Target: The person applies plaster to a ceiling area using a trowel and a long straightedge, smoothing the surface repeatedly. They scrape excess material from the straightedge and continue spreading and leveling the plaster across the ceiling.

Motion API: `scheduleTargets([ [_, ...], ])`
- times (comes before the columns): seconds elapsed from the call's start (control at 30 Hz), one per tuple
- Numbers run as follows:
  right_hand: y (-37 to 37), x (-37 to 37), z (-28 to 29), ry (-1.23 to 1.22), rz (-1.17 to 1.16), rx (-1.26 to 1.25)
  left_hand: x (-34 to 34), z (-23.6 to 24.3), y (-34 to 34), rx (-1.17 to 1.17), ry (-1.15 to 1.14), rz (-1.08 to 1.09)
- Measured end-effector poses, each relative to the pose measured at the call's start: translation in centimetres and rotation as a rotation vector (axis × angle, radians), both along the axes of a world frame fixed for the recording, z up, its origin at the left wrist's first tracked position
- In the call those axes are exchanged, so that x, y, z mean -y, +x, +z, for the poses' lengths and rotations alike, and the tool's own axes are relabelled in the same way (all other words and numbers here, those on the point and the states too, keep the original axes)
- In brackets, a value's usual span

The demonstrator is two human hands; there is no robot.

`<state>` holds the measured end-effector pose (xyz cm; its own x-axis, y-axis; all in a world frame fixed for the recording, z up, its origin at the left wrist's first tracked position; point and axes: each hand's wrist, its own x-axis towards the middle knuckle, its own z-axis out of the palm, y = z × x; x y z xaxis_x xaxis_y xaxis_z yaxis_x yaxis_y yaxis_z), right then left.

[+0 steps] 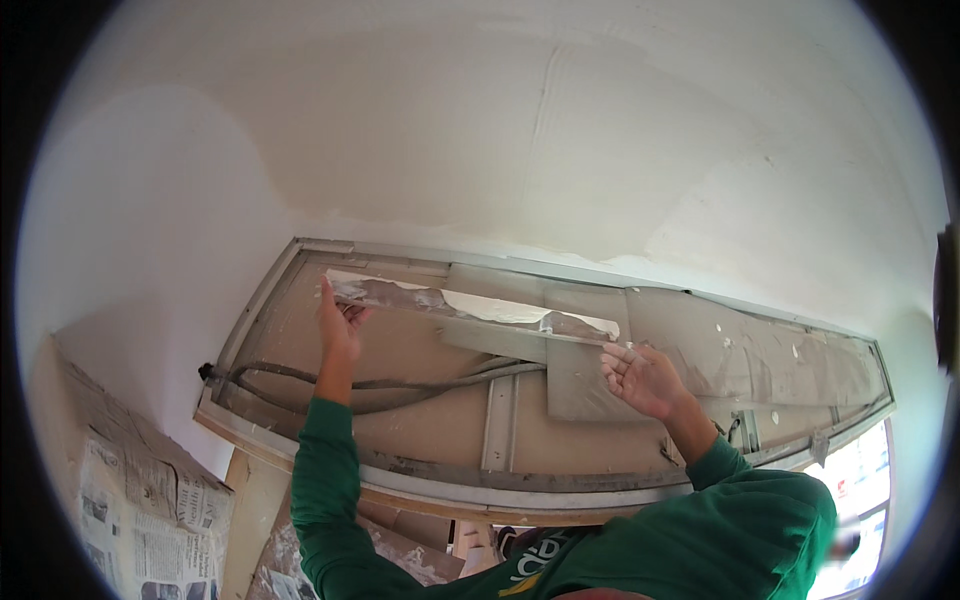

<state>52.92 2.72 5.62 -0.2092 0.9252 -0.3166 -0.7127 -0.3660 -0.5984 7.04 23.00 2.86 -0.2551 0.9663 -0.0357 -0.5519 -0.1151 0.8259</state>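
My L hand (345, 322) grips one end of the long paste-smeared blade (480, 310), which spans btwn both hands, while my R hand (643, 382), fingers partly curled, is by the other end, prob. for steadying, tho I can't tell if gripping.

Light is soft, the lower-right window (868, 476) glares, and fisheye curvature bends edges.

From my remote view, a long, flat plastering blade (468, 311), ragged white plaster (490, 306) along it, spans left hand (342, 318) to right hand (643, 381).
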Motion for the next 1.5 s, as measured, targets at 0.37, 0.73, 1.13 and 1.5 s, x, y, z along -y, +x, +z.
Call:
scheduleTargets([
  [0.37, 0.3, 1.1, 1.5, 0.082, 0.012, 0.163, -0.2, -1.1, -0.3, -0.041, -0.081, -0.024],
  [0.73, 0.5, 1.6, 0.6, 0.014, -0.037, 0.208, -1.0, -3.1, -1.0, 0.023, -0.226, -0.084],
  [1.13, 0.8, 1.1, -1.2, 0.025, 0.01, 0.26, -0.9, -2.6, -0.7, -0.041, -0.035, -0.025],
  [1.5, -1.0, -0.4, -1.0, 0.105, 0.231, 0.324, -2.2, -1.9, -1.9, -0.054, 0.013, 0.009],
])
